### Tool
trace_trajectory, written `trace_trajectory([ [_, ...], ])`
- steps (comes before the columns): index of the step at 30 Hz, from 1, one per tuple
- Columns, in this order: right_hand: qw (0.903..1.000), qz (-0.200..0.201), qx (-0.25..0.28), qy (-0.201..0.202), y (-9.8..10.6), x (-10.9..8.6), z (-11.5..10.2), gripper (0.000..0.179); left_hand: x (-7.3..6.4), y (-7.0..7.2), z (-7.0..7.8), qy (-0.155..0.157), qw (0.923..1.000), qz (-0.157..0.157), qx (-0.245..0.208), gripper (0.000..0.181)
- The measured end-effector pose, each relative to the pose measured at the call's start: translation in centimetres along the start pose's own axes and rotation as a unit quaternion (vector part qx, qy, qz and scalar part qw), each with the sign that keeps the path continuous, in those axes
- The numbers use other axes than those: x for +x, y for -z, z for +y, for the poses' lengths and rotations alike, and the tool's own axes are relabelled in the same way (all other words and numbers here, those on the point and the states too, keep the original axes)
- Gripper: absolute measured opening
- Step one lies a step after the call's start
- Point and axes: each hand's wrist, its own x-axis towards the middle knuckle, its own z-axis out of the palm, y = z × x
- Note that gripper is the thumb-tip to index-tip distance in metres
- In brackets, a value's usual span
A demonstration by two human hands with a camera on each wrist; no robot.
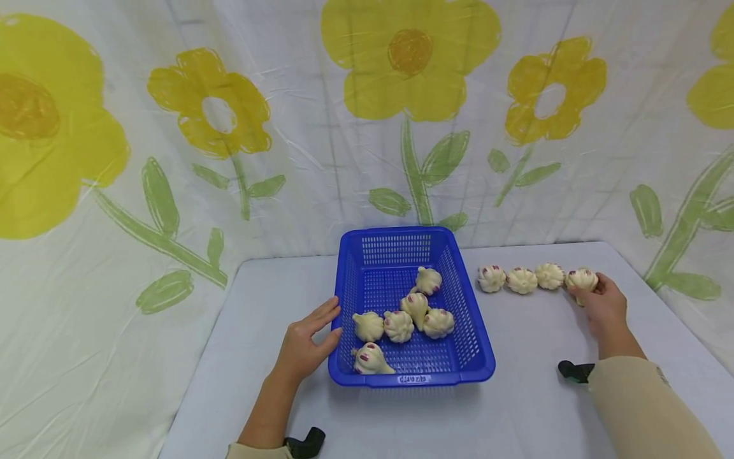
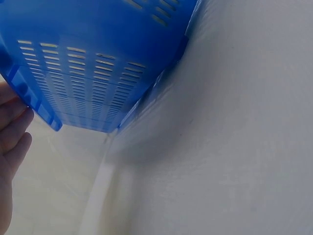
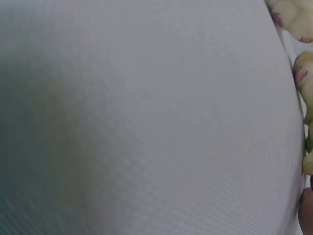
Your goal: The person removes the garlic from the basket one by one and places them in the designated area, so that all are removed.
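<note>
My left hand (image 1: 304, 341) rests against the left rim of a blue plastic basket (image 1: 485, 357), its fingers extended along the edge. In the left wrist view these fingers (image 2: 14, 129) lie right at the slotted basket wall (image 2: 73, 83). Several garlic bulbs (image 1: 398, 326) with purple marks sit inside the basket. At the right, my right hand (image 1: 609, 312) grips a garlic bulb (image 1: 582, 279) at the right end of a row on the table. Only a fingertip (image 3: 306, 213) and parts of bulbs (image 3: 305, 81) show in the right wrist view.
The other garlic bulbs (image 1: 522, 280) of the row lie left of the gripped one, beyond the basket's right side. A white cloth covers the table (image 1: 527, 408). Behind it hangs a white curtain (image 1: 309, 166) with painted yellow flowers.
</note>
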Motion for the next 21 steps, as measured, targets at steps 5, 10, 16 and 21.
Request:
trace_trajectory([
  [5,1.0000,-0.002,0.005,0.000,0.02,-0.14,-0.03,0.093,0.00,0.05,0.08,0.007,1.0000,-0.006,0.001,0.044],
  [10,0.9999,0.000,0.016,-0.006,0.02,-0.13,-0.10,0.094,-0.08,0.00,0.05,0.008,0.9999,-0.004,-0.006,0.044],
  [16,0.9996,0.005,0.022,-0.016,-0.04,0.03,-0.20,0.094,-0.13,-0.04,-0.05,0.008,1.0000,-0.003,-0.002,0.044],
  [21,0.9994,-0.006,0.032,-0.010,0.12,-0.16,-0.16,0.100,-0.08,-0.03,0.01,0.007,1.0000,-0.004,0.000,0.044],
])
